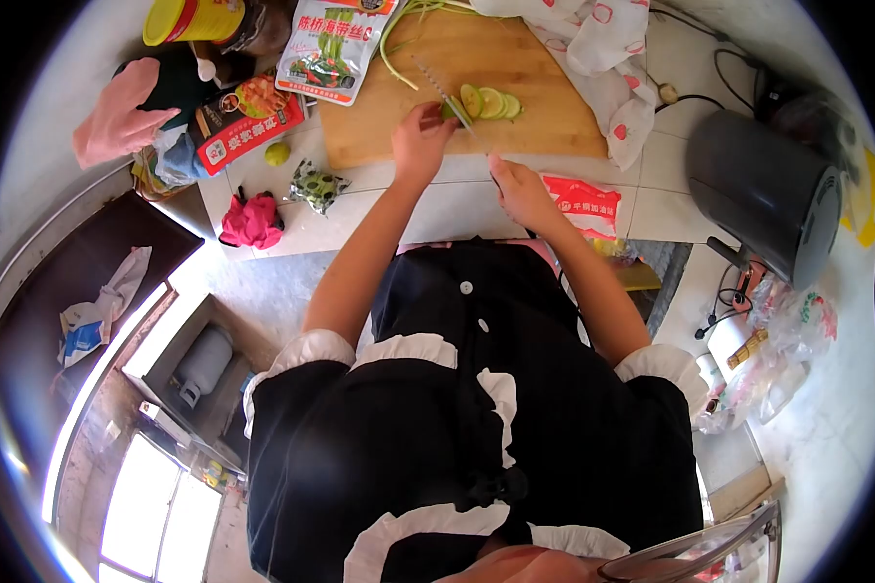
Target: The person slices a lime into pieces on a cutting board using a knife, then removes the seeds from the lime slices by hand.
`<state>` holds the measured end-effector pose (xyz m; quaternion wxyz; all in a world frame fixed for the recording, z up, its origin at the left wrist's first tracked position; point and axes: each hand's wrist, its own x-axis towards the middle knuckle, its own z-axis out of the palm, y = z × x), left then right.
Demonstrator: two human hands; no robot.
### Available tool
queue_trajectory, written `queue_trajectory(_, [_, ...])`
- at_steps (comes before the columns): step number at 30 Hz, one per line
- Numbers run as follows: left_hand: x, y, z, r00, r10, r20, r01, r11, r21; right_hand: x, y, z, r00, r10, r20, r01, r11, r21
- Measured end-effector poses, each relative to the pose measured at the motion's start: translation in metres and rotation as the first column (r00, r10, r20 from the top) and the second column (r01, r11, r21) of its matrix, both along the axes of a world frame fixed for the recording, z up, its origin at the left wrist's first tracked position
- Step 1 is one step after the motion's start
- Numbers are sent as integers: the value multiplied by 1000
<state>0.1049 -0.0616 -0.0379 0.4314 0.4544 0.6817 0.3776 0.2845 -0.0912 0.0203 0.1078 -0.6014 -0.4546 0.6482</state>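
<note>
On the wooden cutting board [554,117], my right hand [525,192] is closed round the handle of a knife [460,114], its blade pointing up and to the left. The blade lies against the left end of a green lime [448,111]. My left hand [421,144] holds that end, fingers bent round it. Several round lime slices [492,103] lie in a row just right of the blade. Green stalks [391,60] lie at the board's top left.
A seasoning packet [332,49] overlaps the board's upper left. Left of it are a red packet [250,121], a whole lime [277,154] and a pink cloth bundle [251,221]. A red-white packet [583,206] lies below the board; a dark kettle [763,194] stands right.
</note>
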Motion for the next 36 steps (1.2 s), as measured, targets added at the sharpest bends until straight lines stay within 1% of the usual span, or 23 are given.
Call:
queue_trajectory(1, [3, 0, -1, 991, 57, 122, -45, 994, -99, 0, -2, -4, 1000, -9, 0, 9, 999, 48])
queue_trajectory(3, [12, -5, 4, 920, 201, 335, -93, 946, -312, 2, -3, -1, 1000, 21, 5, -21, 999, -35])
queue_trajectory(4, [15, -4, 7, 914, 198, 354, -76, 941, -330, 2, -1, 1, 999, 37, 5, -36, 996, -77])
queue_trajectory(6, [20, 0, 13, 899, 196, 390, -43, 929, -368, 1, -5, -6, 1000, 27, 6, -27, 1000, -15])
queue_trajectory(9, [30, 7, 19, 961, 144, 234, -42, 919, -391, 3, -10, -9, 1000, 4, 2, -4, 1000, 29])
queue_trajectory(12, [41, 3, 13, 967, 156, 204, -91, 951, -295, 7, -13, -5, 998, -44, -37, 45, 999, 28])
queue_trajectory(13, [44, 3, 11, 968, 166, 189, -104, 948, -301, 9, -15, -2, 996, -64, -55, 65, 998, 23])
queue_trajectory(16, [50, 3, 12, 970, 185, 156, -127, 938, -322, 16, -8, 11, 992, -112, -57, 100, 977, -191])
queue_trajectory(19, [49, 6, 15, 974, 172, 146, -114, 934, -339, 16, -2, 8, 991, -85, -101, 71, 988, -140])
queue_trajectory(22, [48, 5, 15, 977, 162, 139, -107, 935, -338, 9, 2, 19, 994, -93, -65, 82, 985, -150])
queue_trajectory(25, [48, 8, 19, 976, 166, 142, -111, 937, -330, 6, 8, 17, 992, -72, -102, 58, 989, -137])
queue_trajectory(28, [47, 12, 23, 976, 167, 142, -107, 927, -359, -2, 22, 10, 1000, -7, -5, 7, 998, -59])
queue_trajectory(31, [45, 13, 25, 976, 176, 127, -119, 923, -365, -15, 35, 15, 999, -35, -30, 31, 992, -121])
queue_trajectory(36, [44, 13, 24, 987, 140, 81, -101, 924, -370, -21, 33, 1, 999, -37, -40, 38, 998, 39])
